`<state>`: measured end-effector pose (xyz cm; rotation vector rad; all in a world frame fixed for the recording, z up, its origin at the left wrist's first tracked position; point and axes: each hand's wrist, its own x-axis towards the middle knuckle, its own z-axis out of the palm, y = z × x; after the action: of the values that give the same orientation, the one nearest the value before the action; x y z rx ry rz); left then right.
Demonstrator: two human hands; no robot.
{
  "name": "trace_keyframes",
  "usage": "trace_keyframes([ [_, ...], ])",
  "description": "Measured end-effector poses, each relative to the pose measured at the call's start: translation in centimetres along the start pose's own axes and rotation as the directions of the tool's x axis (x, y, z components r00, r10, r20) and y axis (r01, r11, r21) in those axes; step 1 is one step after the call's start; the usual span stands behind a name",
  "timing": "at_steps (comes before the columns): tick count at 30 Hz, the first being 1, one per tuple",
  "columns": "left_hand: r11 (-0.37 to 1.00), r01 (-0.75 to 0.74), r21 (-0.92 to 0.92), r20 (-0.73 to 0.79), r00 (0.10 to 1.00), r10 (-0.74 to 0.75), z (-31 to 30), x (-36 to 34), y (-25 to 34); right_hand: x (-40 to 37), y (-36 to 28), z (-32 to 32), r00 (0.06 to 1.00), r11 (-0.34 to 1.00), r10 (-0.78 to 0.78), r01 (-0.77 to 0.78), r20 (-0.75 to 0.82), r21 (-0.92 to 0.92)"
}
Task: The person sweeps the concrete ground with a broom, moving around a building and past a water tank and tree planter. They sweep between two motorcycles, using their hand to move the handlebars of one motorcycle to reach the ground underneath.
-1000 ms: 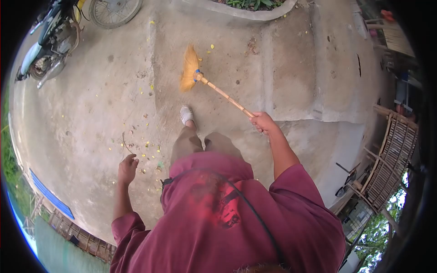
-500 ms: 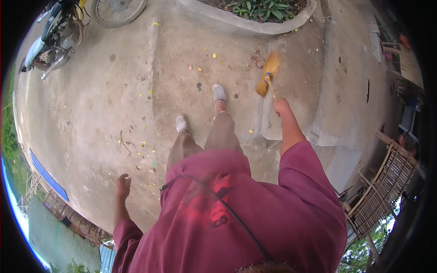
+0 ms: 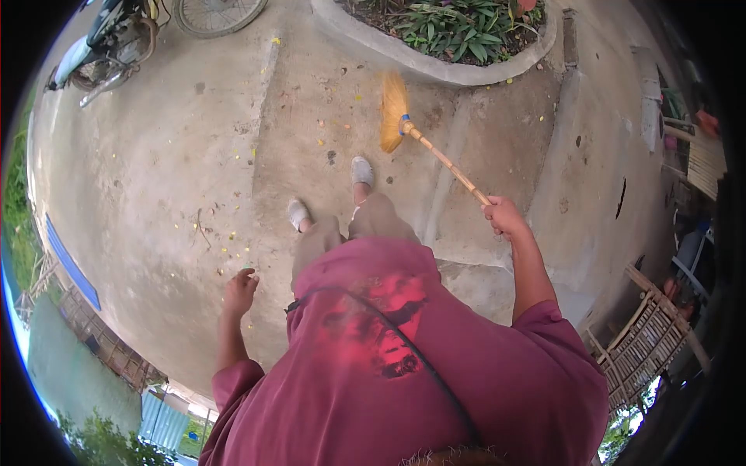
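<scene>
My right hand [image 3: 505, 217] is wrapped round the end of a long jointed handle that looks like bamboo. It belongs to a broom [image 3: 395, 115] with yellow-straw bristles and a blue binding where handle and head meet. The bristles are on or just above the concrete, a little smeared by motion, in front of my right foot. My left hand [image 3: 242, 290] hangs at my left side over the ground, holding nothing, its fingers loosely bent and a bit apart. Small yellow leaves [image 3: 225, 250] lie scattered on the concrete beyond it.
Ahead, a curved concrete kerb [image 3: 435, 71] borders a bed of green plants [image 3: 466, 35]. A motorcycle [image 3: 101, 54] stands at the upper left. To the right are a bamboo bench-like structure [image 3: 633, 353] and a raised concrete edge. A thin twig [image 3: 203, 227] lies on the left.
The broom head has swept left, from right of my feet to in front of them. My right hand has drawn back and right, showing more handle. My left hand has moved forward and inward.
</scene>
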<state>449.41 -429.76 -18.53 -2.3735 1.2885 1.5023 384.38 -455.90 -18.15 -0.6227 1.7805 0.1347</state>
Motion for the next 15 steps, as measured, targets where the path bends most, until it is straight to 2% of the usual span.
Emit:
trace_keyframes([
  [2,0.999,0.022,-0.024,-0.062,0.998,-0.024,-0.4,-0.2,0.0,0.9,-0.9,-0.9,0.995,0.999,0.044,-0.046,-0.087,-0.01],
  [5,0.99,0.121,-0.07,-0.093,0.987,-0.127,-1.0,-2.5,0.5,10.1,-0.9,-0.3,0.985,0.993,0.102,-0.108,-0.139,-0.041],
  [7,0.983,0.181,-0.033,-0.067,0.981,-0.183,-0.7,-4.7,0.7,14.7,-3.7,2.5,0.975,0.955,0.044,-0.104,-0.217,-0.277],
  [10,0.965,0.258,0.05,-0.036,0.966,-0.257,0.3,-7.7,-0.4,18.1,-9.4,12.0,0.999,0.981,-0.024,0.014,-0.047,-0.192],
  [11,0.957,0.277,0.082,-0.018,0.961,-0.276,0.9,-8.7,-0.7,17.8,-11.1,15.2,0.996,0.963,-0.09,0.093,0.023,-0.251],
  [12,0.952,0.299,0.066,-0.02,0.954,-0.298,1.2,-9.6,-0.3,17.3,-12.9,18.3,0.983,0.936,-0.157,0.178,0.092,-0.304],
  [14,0.95,0.312,0.013,-0.019,0.95,-0.311,2.4,-10.8,-0.9,17.0,-16.0,24.3,0.973,0.9,-0.2,0.228,0.113,-0.37],
  [15,0.948,0.318,-0.016,-0.019,0.948,-0.318,3.0,-10.9,-1.2,15.7,-18.3,26.1,0.97,0.92,-0.174,0.223,0.172,-0.323],
])
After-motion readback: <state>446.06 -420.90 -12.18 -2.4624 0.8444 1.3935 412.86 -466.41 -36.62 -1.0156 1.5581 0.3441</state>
